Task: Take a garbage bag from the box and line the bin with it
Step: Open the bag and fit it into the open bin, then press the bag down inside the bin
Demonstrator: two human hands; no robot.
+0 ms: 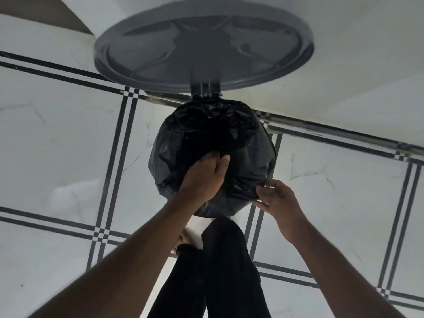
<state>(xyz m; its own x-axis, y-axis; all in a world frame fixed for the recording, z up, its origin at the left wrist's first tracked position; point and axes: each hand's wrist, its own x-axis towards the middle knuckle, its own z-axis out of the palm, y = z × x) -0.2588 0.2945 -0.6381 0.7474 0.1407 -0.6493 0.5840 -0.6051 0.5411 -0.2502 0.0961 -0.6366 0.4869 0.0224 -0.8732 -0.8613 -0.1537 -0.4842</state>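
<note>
A black garbage bag [247,154] covers the round bin below me, its plastic folded over the rim all around and hiding the bin body. The bin's grey round lid [204,44] stands open behind it on a hinge [206,91]. My left hand [204,177] presses down into the bag's mouth at the near side, fingers in the plastic. My right hand [277,200] pinches the bag's folded edge at the bin's near right rim. The box of bags is out of view.
The floor is white marble tile [57,138] with dark striped borders. A white wall [344,65] runs behind the bin. My legs in black trousers [220,267] stand right in front of the bin.
</note>
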